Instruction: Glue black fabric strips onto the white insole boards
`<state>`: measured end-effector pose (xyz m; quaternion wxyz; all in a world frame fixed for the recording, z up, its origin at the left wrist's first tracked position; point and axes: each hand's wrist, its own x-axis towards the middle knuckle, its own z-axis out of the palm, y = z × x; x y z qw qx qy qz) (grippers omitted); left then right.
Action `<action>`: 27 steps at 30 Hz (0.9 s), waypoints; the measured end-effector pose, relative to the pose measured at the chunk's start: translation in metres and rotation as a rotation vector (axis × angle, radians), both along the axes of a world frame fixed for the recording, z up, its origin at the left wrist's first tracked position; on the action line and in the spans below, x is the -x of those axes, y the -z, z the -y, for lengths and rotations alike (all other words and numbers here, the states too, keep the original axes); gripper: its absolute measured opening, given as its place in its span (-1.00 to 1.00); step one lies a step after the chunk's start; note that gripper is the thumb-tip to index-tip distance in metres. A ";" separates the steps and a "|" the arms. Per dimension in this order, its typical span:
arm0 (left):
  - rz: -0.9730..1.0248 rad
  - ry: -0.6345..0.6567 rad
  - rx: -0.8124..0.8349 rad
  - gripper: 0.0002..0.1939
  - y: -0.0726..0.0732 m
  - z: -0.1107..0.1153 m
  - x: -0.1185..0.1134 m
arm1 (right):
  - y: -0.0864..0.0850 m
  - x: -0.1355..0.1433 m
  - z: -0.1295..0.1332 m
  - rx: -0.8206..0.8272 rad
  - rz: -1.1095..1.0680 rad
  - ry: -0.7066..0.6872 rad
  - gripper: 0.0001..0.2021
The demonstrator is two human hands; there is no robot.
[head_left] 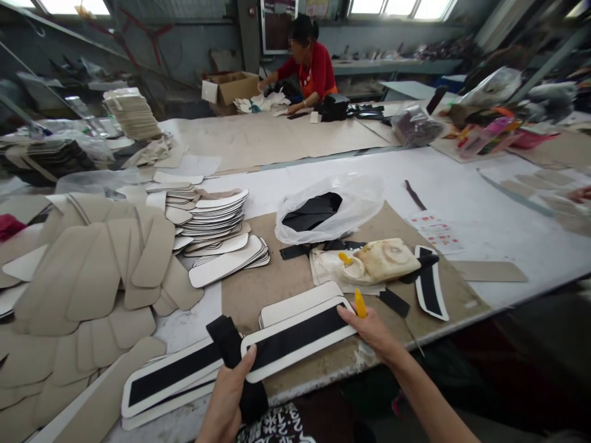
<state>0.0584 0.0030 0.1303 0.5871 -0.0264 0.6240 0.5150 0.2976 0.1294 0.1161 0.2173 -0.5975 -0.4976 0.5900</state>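
My left hand (229, 394) pinches the near left end of a long white panel (300, 364) with rounded corners and a black strip (300, 335) along its middle. Folded black strap material (225, 337) hangs by that hand; whether the fingers grip it too is unclear. At the panel's other end my right hand (372, 329) is closed, thumb on top, with a yellow pointed piece (360, 303) standing up beside the thumb. Behind lie plain white panels (295, 304). More panels with black strips (175, 372) are piled left of my left hand.
Beige pieces (92, 271) and stacked white panels (219, 215) cover the left side. A plastic bag (357, 194) of black pieces, a stained off-white bottle (388, 259) and a curved panel (431, 283) lie ahead. A co-worker in red (318, 67) works across the table.
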 end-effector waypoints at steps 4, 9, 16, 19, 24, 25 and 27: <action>-0.107 0.010 0.034 -0.59 0.002 0.004 0.006 | 0.002 0.009 0.009 -0.070 0.085 0.049 -0.67; -0.156 -0.009 0.047 -0.60 -0.001 0.002 0.012 | -0.003 0.018 0.022 -0.101 0.161 0.007 -0.65; -0.121 -0.167 0.005 -0.53 0.005 0.005 0.020 | -0.002 0.021 0.033 -0.012 0.094 -0.002 -0.67; -0.068 -0.195 -0.017 -0.55 0.007 0.008 0.023 | -0.002 0.024 0.038 0.122 -0.042 0.037 -0.68; 0.086 -0.241 -0.029 -0.56 0.005 0.008 0.024 | 0.000 0.030 0.043 0.240 -0.263 0.121 -0.65; 0.127 -0.241 -0.021 -0.56 0.004 0.008 0.024 | 0.000 0.032 0.043 0.239 -0.278 0.124 -0.65; 0.157 -0.246 -0.003 -0.54 0.003 0.008 0.026 | 0.000 0.035 0.042 0.229 -0.268 0.112 -0.64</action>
